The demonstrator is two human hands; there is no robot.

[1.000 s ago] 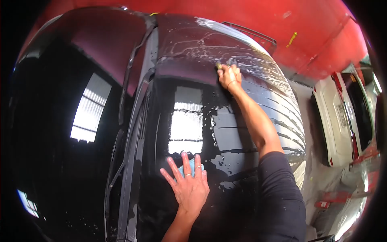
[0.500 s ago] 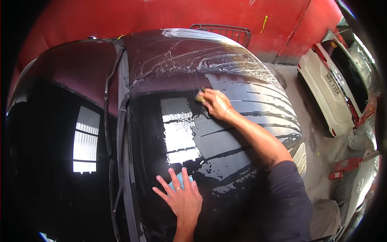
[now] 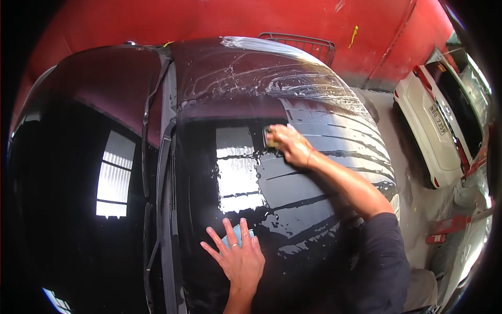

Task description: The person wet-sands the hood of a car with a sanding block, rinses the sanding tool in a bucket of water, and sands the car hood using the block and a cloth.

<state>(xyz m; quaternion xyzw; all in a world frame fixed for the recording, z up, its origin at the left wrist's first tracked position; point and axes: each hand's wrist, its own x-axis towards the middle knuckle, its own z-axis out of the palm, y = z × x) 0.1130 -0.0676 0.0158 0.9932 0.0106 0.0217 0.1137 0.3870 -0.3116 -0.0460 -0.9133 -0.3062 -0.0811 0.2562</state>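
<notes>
Wet and glossy, the dark car hood (image 3: 198, 183) carries water streaks and beads. My right hand (image 3: 294, 148) is curled around a small yellowish sponge (image 3: 270, 138) held against the middle of the hood; the fingers hide part of it. Nearer to me, my left hand (image 3: 243, 264) lies flat with its fingers spread. Beneath those fingers shows a light blue cloth or pad (image 3: 237, 233), mostly covered, against the hood.
Left of the hood are the wipers (image 3: 146, 157) and the dark windshield (image 3: 68, 172). White suds (image 3: 308, 86) coat the hood's far side. A red wall (image 3: 209, 18) and a metal rack (image 3: 314, 44) stand behind. A white car (image 3: 426, 131) is parked at right.
The right hand with the sponge has moved slightly right and toward me across the hood. The left hand stays nearly in place. The whole view has shifted a little.
</notes>
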